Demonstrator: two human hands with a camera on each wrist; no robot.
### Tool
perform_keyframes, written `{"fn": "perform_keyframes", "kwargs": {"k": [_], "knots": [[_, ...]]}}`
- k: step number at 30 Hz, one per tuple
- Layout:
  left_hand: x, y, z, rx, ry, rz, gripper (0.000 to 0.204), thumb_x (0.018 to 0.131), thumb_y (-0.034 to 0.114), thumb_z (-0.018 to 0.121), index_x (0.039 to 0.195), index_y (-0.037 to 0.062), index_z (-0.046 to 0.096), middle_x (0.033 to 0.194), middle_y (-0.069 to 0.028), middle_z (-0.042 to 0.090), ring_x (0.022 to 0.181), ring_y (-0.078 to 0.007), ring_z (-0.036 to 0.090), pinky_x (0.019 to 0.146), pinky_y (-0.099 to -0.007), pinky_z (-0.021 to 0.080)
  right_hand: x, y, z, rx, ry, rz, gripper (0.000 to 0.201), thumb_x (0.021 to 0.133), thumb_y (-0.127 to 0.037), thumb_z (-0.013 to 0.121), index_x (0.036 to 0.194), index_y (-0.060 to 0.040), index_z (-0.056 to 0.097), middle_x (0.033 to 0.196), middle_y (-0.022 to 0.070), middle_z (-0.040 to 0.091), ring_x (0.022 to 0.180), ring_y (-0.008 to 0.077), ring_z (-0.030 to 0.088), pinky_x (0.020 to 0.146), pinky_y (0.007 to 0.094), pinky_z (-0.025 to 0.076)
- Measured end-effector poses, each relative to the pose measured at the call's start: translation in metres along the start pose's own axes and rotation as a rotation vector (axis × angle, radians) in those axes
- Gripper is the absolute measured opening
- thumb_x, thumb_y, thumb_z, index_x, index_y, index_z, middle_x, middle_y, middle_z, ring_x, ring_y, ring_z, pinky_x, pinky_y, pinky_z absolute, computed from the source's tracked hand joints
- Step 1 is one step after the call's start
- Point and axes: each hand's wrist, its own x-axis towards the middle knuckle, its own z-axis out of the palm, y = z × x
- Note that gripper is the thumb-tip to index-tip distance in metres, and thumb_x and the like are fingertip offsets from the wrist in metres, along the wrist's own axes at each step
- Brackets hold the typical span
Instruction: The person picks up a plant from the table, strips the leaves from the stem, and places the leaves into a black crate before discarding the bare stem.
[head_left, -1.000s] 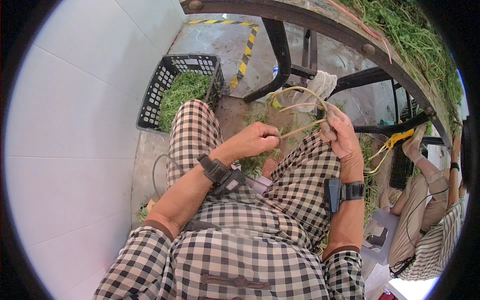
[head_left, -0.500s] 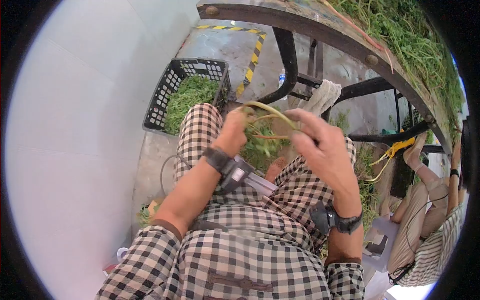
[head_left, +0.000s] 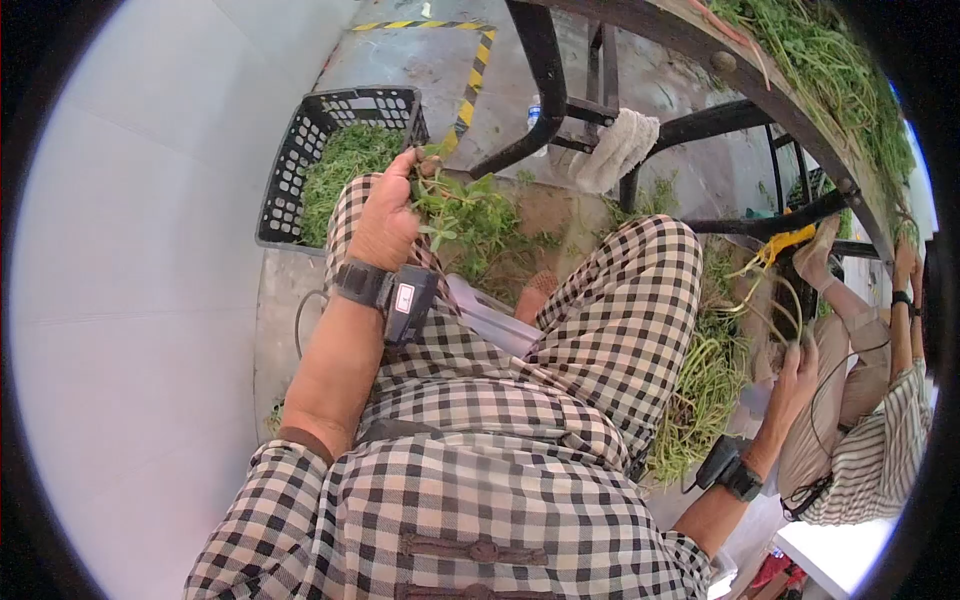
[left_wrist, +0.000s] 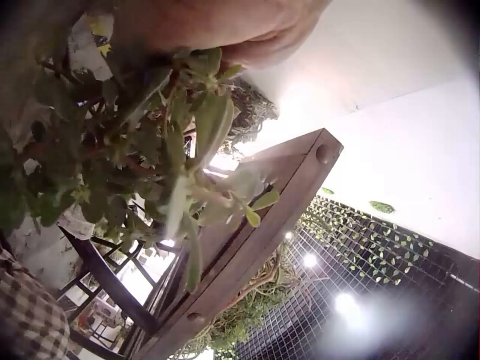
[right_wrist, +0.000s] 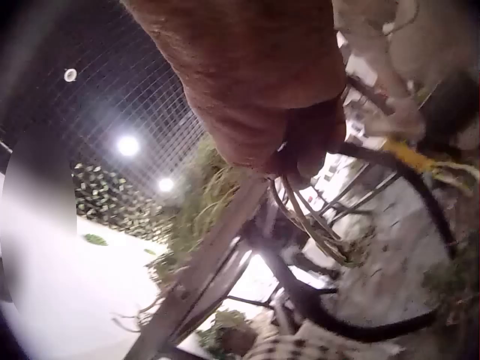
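Observation:
My left hand (head_left: 388,215) is over my knee near the crate and grips a bunch of leafy greens (head_left: 462,208). In the left wrist view the leaves (left_wrist: 214,124) hang out below the curled fingers. Far out to the right, my right hand (head_left: 795,375) pinches a few bare plant stems (head_left: 787,295), which curve up from the fingertips. The right wrist view shows these thin stems (right_wrist: 319,234) coming out from under the curled fingers. A pile of loose stems (head_left: 705,400) lies on the floor below and left of that hand.
A black plastic crate (head_left: 268,218) of greens (head_left: 345,170) stands by the white wall (head_left: 150,270). The table edge (head_left: 800,110), heaped with greens (head_left: 830,60), runs along the upper right. A white towel (head_left: 620,150) hangs on its frame. Another person (head_left: 850,400) sits to the right.
The hands have moved apart from the stems they held between them. My left hand has gone left and forward with the leafy part; my right hand has swung right and down with bare stems.

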Motion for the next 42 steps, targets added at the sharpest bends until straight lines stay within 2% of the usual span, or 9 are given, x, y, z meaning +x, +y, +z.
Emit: {"fn": "perform_keyframes", "kwargs": {"k": [4, 7, 10, 17, 23, 28, 31, 37, 42], "knots": [[0.004, -0.008, 0.000, 0.017, -0.003, -0.030, 0.038, 0.079, -0.006, 0.048, 0.117, 0.0007, 0.044, 0.104, -0.0028, 0.053, 0.090, -0.0090, 0.052, 0.080, -0.0230, 0.045, -0.023, 0.110, -0.023, -0.156, 0.333, -0.002, 0.038, 0.085, -0.019, 0.050, 0.113, 0.0060, 0.052, 0.107, 0.0139, 0.060, 0.094, 0.0225, 0.057, 0.082, 0.0321, 0.043], [0.006, 0.004, 0.013, -0.198, 0.053, -0.102, 0.023, 0.085, 0.003, 0.047, 0.108, 0.0023, 0.049, 0.094, -0.0022, 0.055, 0.083, -0.0111, 0.055, 0.076, -0.0250, 0.048, -0.046, 0.180, -0.026, -0.359, 0.246, 0.149, 0.037, 0.083, -0.019, 0.051, 0.111, 0.0057, 0.053, 0.107, 0.0156, 0.060, 0.097, 0.0251, 0.057, 0.086, 0.0332, 0.041], [0.013, 0.003, 0.015, -0.624, 0.159, -0.285, 0.015, 0.089, 0.014, 0.045, 0.096, 0.0040, 0.054, 0.082, -0.0022, 0.056, 0.076, -0.0148, 0.057, 0.072, -0.0282, 0.050, -0.053, 0.227, -0.011, -0.131, 0.047, 0.265, 0.035, 0.082, -0.019, 0.052, 0.108, 0.0054, 0.055, 0.105, 0.0163, 0.060, 0.098, 0.0256, 0.057, 0.085, 0.0328, 0.041], [0.005, 0.000, 0.013, -0.501, 0.081, -0.154, 0.029, 0.081, -0.004, 0.052, 0.108, 0.0024, 0.046, 0.093, -0.0006, 0.053, 0.083, -0.0106, 0.053, 0.076, -0.0274, 0.049, -0.017, 0.110, 0.030, -0.019, -0.174, 0.227, 0.036, 0.083, -0.019, 0.050, 0.110, 0.0045, 0.054, 0.106, 0.0144, 0.059, 0.094, 0.0255, 0.056, 0.083, 0.0331, 0.042], [0.026, 0.001, -0.024, -1.024, 0.425, -0.412, 0.016, 0.087, 0.003, 0.047, 0.103, 0.0019, 0.048, 0.095, -0.0046, 0.055, 0.086, -0.0139, 0.055, 0.080, -0.0310, 0.049, 0.005, 0.040, 0.064, -0.009, -0.285, 0.032, 0.037, 0.087, -0.024, 0.047, 0.113, 0.0027, 0.052, 0.100, 0.0096, 0.057, 0.083, 0.0171, 0.054, 0.074, 0.0292, 0.043], [0.031, 0.052, -0.069, -0.628, 0.407, -0.079, 0.014, 0.088, 0.007, 0.045, 0.101, 0.0042, 0.050, 0.095, -0.0069, 0.057, 0.089, -0.0145, 0.056, 0.077, -0.0309, 0.047, 0.017, 0.046, 0.072, 0.089, -0.392, -0.059, 0.034, 0.088, -0.023, 0.048, 0.109, 0.0036, 0.051, 0.089, 0.0060, 0.054, 0.073, 0.0139, 0.049, 0.068, 0.0283, 0.041], [0.063, 0.028, -0.169, -0.633, 0.425, 0.001, 0.027, 0.087, 0.019, 0.051, 0.110, 0.0064, 0.047, 0.110, -0.0091, 0.053, 0.092, -0.0198, 0.056, 0.077, -0.0325, 0.045, 0.016, 0.036, 0.075, 0.137, -0.396, -0.067, 0.034, 0.088, -0.024, 0.049, 0.108, 0.0021, 0.052, 0.084, 0.0044, 0.053, 0.071, 0.0127, 0.047, 0.064, 0.0266, 0.040], [0.031, 0.000, -0.200, -0.465, 0.914, -0.363, 0.030, 0.087, 0.032, 0.050, 0.109, 0.0107, 0.049, 0.116, -0.0111, 0.051, 0.093, -0.0265, 0.055, 0.074, -0.0451, 0.044, 0.011, 0.006, 0.073, 0.110, -0.455, -0.035, 0.037, 0.084, -0.021, 0.049, 0.108, 0.0063, 0.052, 0.095, 0.0112, 0.057, 0.085, 0.0186, 0.052, 0.077, 0.0306, 0.041], [-0.003, 0.020, -0.177, -0.756, 0.738, -0.212, 0.018, 0.090, 0.017, 0.044, 0.103, 0.0072, 0.053, 0.095, -0.0088, 0.063, 0.084, -0.0245, 0.060, 0.074, -0.0422, 0.049, 0.026, 0.002, 0.077, 0.167, -0.427, -0.151, 0.032, 0.087, -0.025, 0.051, 0.104, 0.0026, 0.053, 0.083, 0.0026, 0.054, 0.070, 0.0108, 0.047, 0.062, 0.0252, 0.039]]}}
